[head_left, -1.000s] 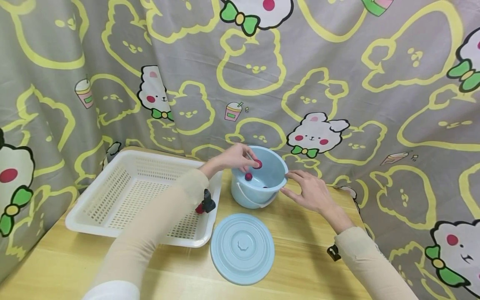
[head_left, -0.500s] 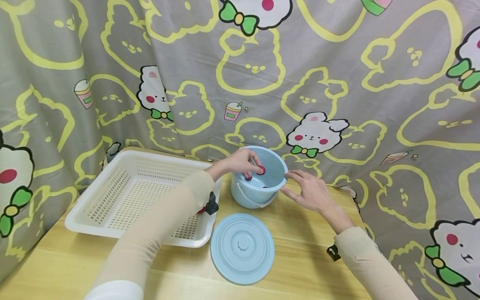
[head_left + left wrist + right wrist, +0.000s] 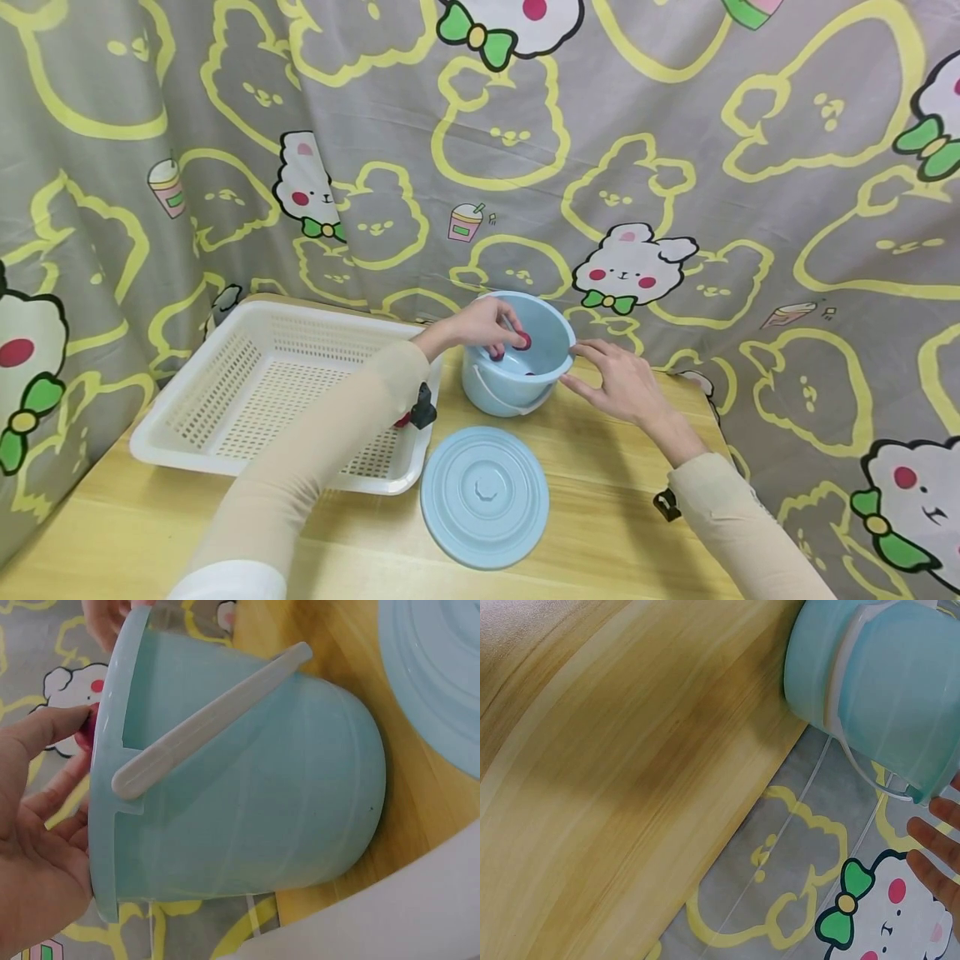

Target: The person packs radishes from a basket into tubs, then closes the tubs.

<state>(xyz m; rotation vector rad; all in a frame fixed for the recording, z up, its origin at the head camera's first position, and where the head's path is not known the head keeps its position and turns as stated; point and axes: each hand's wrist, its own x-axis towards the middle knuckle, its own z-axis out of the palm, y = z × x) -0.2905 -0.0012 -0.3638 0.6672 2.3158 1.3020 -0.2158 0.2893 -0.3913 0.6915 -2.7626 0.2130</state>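
Hands apart: left (image 3: 483,325) over bucket (image 3: 255,802), tight on red ball (image 3: 527,340) (right (image 3: 618,382) at rim (image 3: 102,840), fingers (image 3: 934,838) outstretched).

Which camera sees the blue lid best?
The head camera: the blue lid shows whole, lying on the table. The left wrist camera catches only part of it, cut off at the corner; the right wrist camera doesn't show it.

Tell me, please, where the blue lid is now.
In the head view, the blue lid lies on the wooden table, right of the white basket and in front of the blue bucket.
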